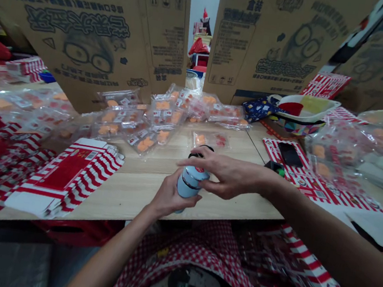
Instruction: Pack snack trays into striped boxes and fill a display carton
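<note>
Nearest you, a red-and-white checked apron [134, 268] spreads below the near edge of the bench [239, 212]. Just above that edge, around its middle, you have a light-blue bottle [188, 189] between your hands, tilted slightly. Your left hand [169, 195] wraps the lower body, its fingers closed around it. Your right hand [221, 172] comes over the top, its fingers bent across the lid and its thumb against the side, so it too has hold of the bottle. A black strap [208, 147] loops up from the lid.

Toward the left part of the near edge lies a stack of red-and-white striped boxes [73, 172], flat. On your right, past your forearm, a dark flat object [290, 154] rests on more striped packaging [271, 151]. Beyond the bottle, one clear packet [209, 140] lies by itself, and a row of clear packets with orange pieces [161, 115] stretches before the far edge. Near the far right corner sits a white tray [327, 106]. Large printed cardboard cartons [98, 21] stand along the far edge.
</note>
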`<state>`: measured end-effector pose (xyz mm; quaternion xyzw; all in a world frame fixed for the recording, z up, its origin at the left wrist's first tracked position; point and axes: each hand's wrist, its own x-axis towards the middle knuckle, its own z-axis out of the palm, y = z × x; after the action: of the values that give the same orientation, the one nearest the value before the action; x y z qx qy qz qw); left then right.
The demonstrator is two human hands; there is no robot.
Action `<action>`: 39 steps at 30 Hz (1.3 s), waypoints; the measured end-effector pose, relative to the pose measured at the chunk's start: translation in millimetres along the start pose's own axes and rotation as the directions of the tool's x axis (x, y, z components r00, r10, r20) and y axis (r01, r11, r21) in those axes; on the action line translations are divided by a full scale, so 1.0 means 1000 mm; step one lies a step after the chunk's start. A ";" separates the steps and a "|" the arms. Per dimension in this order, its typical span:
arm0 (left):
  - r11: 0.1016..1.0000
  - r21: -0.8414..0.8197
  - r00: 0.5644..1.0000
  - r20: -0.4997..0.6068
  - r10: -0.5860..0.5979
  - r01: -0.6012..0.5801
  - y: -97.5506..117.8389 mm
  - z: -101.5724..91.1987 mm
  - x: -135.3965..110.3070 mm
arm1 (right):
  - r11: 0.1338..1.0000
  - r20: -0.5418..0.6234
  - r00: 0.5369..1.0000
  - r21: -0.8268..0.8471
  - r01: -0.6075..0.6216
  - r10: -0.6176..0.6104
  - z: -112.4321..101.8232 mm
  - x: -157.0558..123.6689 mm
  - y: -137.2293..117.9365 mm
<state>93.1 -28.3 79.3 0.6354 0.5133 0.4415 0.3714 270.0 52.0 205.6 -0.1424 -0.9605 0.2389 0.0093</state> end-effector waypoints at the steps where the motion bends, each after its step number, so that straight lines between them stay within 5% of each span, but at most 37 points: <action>1: 1.000 -0.002 1.000 0.003 0.004 -0.004 0.000 0.000 0.002 | 0.998 -0.006 0.999 -0.011 -0.054 0.054 -0.001 0.001 0.000; 5: 1.000 -0.020 0.998 0.068 0.000 0.002 0.002 0.001 0.012 | 0.982 0.028 0.984 -0.074 -0.171 0.173 -0.005 0.002 0.000; 12: 0.990 -0.140 0.965 0.259 0.044 -0.007 0.021 -0.005 0.037 | 0.983 0.034 0.984 0.069 0.170 -0.172 -0.039 -0.023 0.008; 15: 0.977 -0.211 0.942 0.332 0.047 0.026 0.022 -0.008 0.046 | 0.945 -0.085 0.975 0.240 0.221 -0.206 -0.064 -0.047 0.013; 18: 0.972 -0.236 0.959 0.278 0.050 0.017 0.016 -0.012 0.053 | 0.904 -0.302 0.948 0.372 0.212 -0.098 -0.076 -0.069 0.023; 21: 0.984 -0.174 0.989 0.141 0.050 -0.024 0.010 -0.017 0.065 | 0.874 -0.487 0.864 0.466 0.136 0.125 -0.064 -0.081 0.036; 25: 0.996 0.084 0.999 0.031 0.036 -0.038 0.006 -0.025 0.086 | 0.787 -0.515 0.779 0.616 0.047 0.357 -0.028 -0.082 0.052; 31: 0.794 0.599 0.993 -0.020 -0.116 0.104 0.007 -0.036 0.110 | 0.678 -0.530 0.720 0.727 0.113 0.449 0.011 -0.088 0.074; 39: 0.580 0.809 0.969 0.058 -0.242 0.097 0.028 -0.034 0.124 | 0.595 -0.496 0.678 0.797 0.107 0.542 0.035 -0.097 0.091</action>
<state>80.3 88.5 139.5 0.7156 0.6828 0.0739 0.1278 384.5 85.5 137.6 -0.3306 -0.6517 0.5534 0.3996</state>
